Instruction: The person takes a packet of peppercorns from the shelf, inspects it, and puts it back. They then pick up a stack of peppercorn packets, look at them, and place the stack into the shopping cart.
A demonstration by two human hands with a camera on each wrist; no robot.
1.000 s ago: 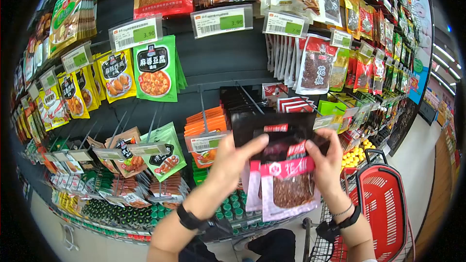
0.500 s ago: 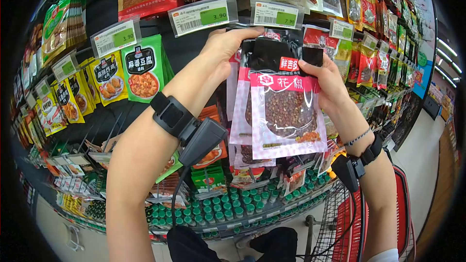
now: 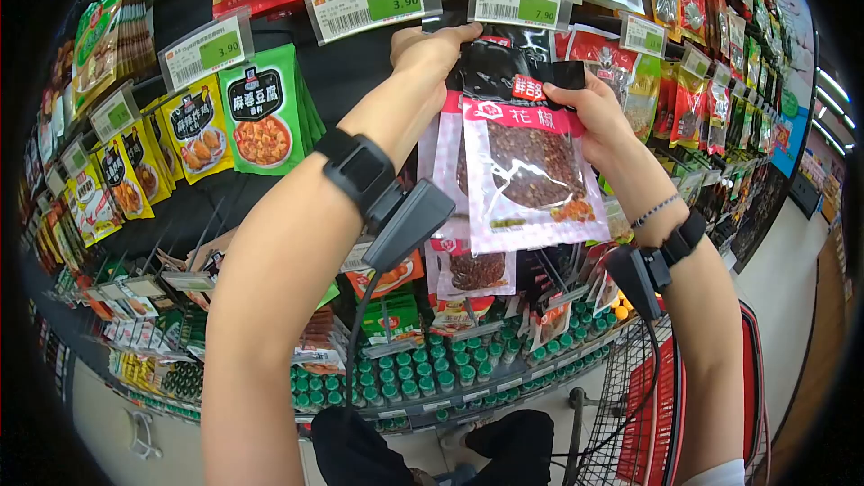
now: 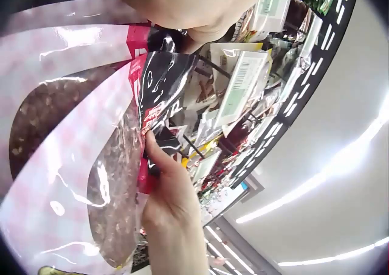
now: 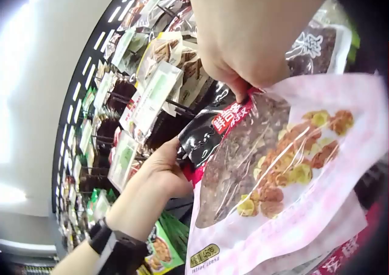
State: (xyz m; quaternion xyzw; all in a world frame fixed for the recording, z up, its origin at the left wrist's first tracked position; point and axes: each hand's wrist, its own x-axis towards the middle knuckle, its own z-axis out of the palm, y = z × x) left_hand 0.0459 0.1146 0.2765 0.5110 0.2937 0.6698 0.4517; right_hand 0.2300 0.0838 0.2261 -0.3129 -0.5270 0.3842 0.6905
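Note:
In the head view, several flat packets of Sichuan peppercorns are held upright just below the upper row of price tags. The front packet [image 3: 531, 171] has a black top, a pink band and a clear window onto dark red peppercorns. My right hand [image 3: 598, 112] pinches its upper right edge, thumb across the black top. On the other side, my left hand [image 3: 427, 58] grips the packets near their black tops, its fingers partly hidden behind them. The left wrist view shows the right hand [image 4: 173, 196] with its thumb on the front packet; the right wrist view shows the left hand [image 5: 161, 171] at the packets' edge.
Price tags [image 3: 373, 4] project over the packets. Green seasoning packets [image 3: 265, 112] hang to the left, red and white packets [image 3: 603, 49] to the right. Green-capped bottles [image 3: 423, 373] line the lower shelf. A cart with a red basket [image 3: 643, 423] stands at the lower right.
Both hands have raised the peppercorn packets from low in front of the shelf to the upper hooks' level. Over the last half second the packets have shifted slightly upward.

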